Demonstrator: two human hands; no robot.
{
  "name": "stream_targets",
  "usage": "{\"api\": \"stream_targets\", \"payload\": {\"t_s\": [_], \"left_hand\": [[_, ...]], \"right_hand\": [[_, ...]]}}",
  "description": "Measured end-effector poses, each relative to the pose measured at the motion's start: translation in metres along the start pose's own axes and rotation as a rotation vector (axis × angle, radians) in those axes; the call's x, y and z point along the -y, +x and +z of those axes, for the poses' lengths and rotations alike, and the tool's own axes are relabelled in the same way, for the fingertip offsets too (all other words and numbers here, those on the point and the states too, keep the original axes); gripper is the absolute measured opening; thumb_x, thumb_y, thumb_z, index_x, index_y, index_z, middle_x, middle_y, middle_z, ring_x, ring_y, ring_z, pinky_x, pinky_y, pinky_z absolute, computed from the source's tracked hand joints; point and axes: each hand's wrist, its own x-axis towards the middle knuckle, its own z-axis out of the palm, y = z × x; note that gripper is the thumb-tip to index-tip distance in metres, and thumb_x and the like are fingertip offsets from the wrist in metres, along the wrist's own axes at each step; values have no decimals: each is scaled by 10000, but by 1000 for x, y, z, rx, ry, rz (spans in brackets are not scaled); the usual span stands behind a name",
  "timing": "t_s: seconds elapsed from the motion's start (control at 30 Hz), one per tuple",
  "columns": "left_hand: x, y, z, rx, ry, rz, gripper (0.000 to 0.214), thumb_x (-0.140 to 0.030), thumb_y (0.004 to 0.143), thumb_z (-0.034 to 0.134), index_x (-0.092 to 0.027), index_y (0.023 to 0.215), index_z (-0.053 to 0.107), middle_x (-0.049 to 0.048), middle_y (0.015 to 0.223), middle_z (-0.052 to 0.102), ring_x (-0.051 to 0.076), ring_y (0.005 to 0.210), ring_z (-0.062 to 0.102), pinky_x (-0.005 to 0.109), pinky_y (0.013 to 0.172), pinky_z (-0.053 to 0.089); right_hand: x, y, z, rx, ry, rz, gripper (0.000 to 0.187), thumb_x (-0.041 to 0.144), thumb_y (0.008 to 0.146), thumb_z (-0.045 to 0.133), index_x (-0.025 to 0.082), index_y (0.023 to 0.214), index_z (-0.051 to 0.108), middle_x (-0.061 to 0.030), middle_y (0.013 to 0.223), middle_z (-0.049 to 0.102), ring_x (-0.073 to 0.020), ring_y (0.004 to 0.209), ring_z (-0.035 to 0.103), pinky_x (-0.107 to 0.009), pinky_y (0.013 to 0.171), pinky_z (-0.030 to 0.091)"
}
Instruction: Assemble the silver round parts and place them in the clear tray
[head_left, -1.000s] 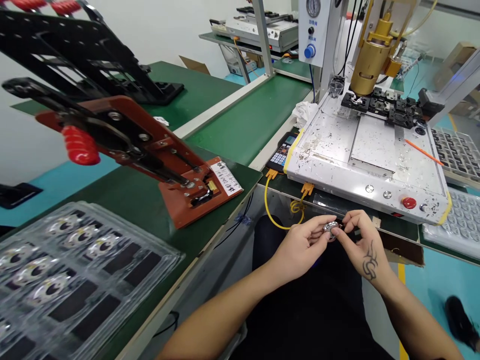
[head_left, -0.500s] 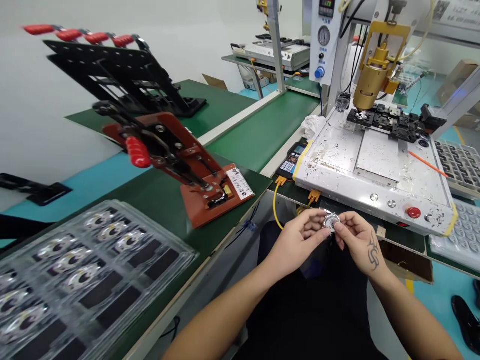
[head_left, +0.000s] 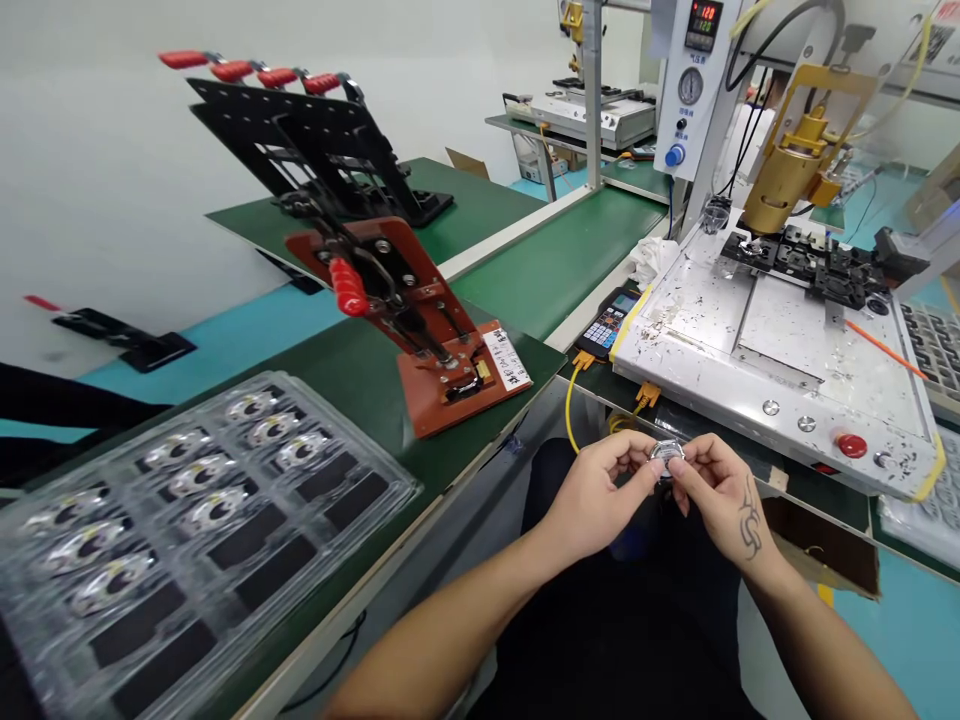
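Observation:
A small round silvery metal part (head_left: 667,455), looking like a watch case, is pinched between both my hands above my lap. My left hand (head_left: 609,495) grips its left side with thumb and fingers. On the right side, my right hand (head_left: 716,490) closes on it, thumb laid across its face. The fingers cover its edges, and the face's detail is too small to read. Left of my hands, a clear plastic tray (head_left: 300,545) holds several similar shiny parts in its pockets. A brown toggle-clamp fixture (head_left: 420,400) with a red handle stands beside the tray.
At the right stands a white press machine (head_left: 720,350) with a gold cylinder (head_left: 787,185) over black jigs (head_left: 817,262). A handheld keypad (head_left: 609,322) lies left of it. Black clamp fixtures (head_left: 330,145) stand further back. The green bench's edge (head_left: 442,495) runs along my left.
My view has swung a little left, so the fixture, tray and machine sit further right in the picture. Both hands keep hold of the metal part, which tilts slightly differently.

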Motion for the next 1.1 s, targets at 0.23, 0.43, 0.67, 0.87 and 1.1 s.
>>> {"api": "stream_targets", "payload": {"t_s": [0.23,0.43,0.67,0.87,1.1], "left_hand": [[8,3,-7,-6,44,6,170,-327,991,678,-164,1012,722,62,914,750,178,810,688,293,757,565],[-13,-7,-26,5,243,93,129,-295,996,685,-174,1015,725,50,914,767,170,790,699,285,742,564],[-91,13,-140,-462,797,974,245,-292,1059,622,-209,831,653,61,839,730,193,820,685,359,791,557],[-109,38,-196,-314,1237,1136,551,-277,1055,605,-227,569,350,-54,508,376,134,493,369,330,562,348],[-175,76,-227,-692,715,945,412,-502,1130,507,-225,827,537,-13,709,531,141,646,562,306,667,473]], "right_hand": [[11,14,-17,214,-437,-398,468,277,1012,751,297,1458,609,-51,1074,732,-169,815,698,-328,760,638],[21,28,-15,352,-788,-776,534,192,1037,688,293,1546,563,-111,1275,726,-232,1031,746,-354,896,643],[41,54,6,268,-753,-942,459,203,1009,714,250,1452,602,-52,997,703,-178,761,678,-322,742,612],[56,65,18,247,-664,-875,380,254,1004,729,243,1373,639,-19,919,692,-174,755,674,-317,740,605],[57,102,60,314,-579,-784,329,331,1002,728,241,1314,679,0,852,666,-168,712,637,-329,710,581]]}}
